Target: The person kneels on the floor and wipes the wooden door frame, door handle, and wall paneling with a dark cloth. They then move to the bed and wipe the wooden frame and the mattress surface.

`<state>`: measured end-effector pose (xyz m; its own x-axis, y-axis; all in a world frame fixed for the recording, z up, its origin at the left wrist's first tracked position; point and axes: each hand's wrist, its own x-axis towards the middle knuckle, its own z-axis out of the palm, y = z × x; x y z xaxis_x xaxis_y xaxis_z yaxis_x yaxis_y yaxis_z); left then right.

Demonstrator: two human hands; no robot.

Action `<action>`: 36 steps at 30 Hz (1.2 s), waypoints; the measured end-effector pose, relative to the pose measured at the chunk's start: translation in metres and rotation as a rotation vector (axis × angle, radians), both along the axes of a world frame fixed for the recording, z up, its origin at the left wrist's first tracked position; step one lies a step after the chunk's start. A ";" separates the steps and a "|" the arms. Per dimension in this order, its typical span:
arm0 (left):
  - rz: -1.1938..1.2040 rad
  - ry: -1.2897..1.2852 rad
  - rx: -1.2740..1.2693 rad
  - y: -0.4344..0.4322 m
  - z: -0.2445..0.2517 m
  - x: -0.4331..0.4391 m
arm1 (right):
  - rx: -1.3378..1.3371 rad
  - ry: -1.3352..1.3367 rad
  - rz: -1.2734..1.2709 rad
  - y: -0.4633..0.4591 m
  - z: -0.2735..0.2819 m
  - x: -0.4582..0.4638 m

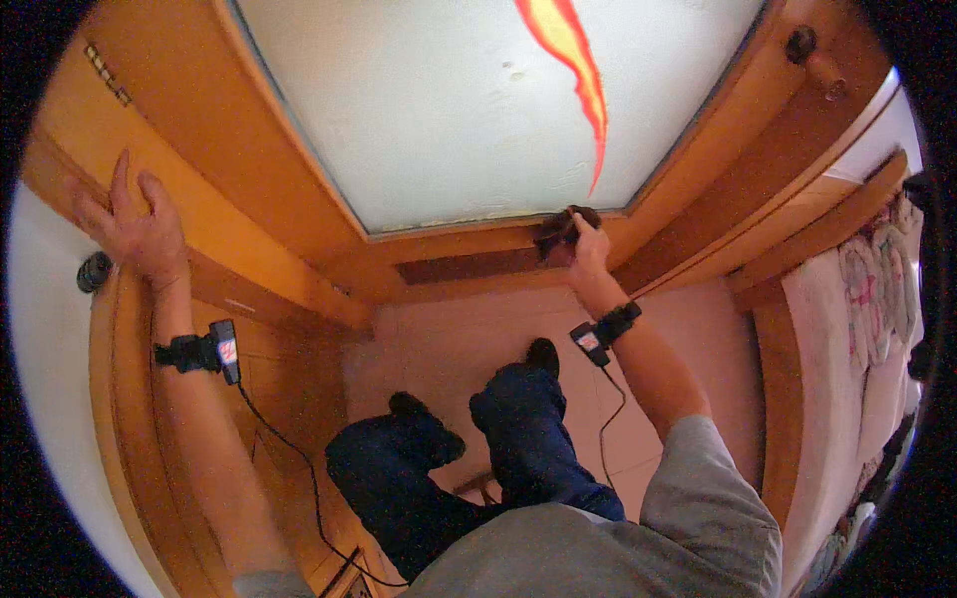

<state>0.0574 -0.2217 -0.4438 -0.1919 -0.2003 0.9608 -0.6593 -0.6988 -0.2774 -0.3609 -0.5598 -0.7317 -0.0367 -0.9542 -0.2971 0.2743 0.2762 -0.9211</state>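
Observation:
A wooden door (321, 258) with a frosted glass panel (448, 112) stands before me; a red and yellow flame-like stripe runs down the glass. My right hand (591, 250) is shut on a dark brown cloth (557, 233) at the door's bottom rail, just under the glass edge. Part of the cloth is hidden by the fingers. Below the glass, a darker strip (471, 267) crosses the rail. My left hand (138, 224) is empty, fingers spread, at the wooden door frame (56, 168) on the left; whether it presses on the wood I cannot tell.
A round dark knob (94, 272) sits beside my left wrist, another dark knob (801, 45) at upper right. A metal hinge (107, 73) shows at upper left. On the right is a wooden-framed bed (781, 396) with patterned bedding (875, 291). Cables (314, 478) hang from both wrist straps.

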 end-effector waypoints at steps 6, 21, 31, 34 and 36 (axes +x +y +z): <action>0.067 -0.027 0.013 0.002 0.007 -0.002 | 0.033 0.155 -0.120 -0.049 -0.002 -0.078; 0.029 -0.029 0.018 0.008 0.005 0.008 | -0.451 0.668 -0.395 -0.086 -0.059 -0.102; 0.131 -0.024 0.043 0.011 0.008 0.013 | 0.049 -0.137 -0.272 -0.071 -0.096 -0.092; 0.190 0.159 -0.011 0.012 0.004 0.020 | 0.110 -0.182 -0.144 -0.054 -0.092 -0.067; 0.190 0.164 -0.020 0.009 -0.001 0.026 | 0.176 -0.280 -0.077 -0.032 -0.099 -0.036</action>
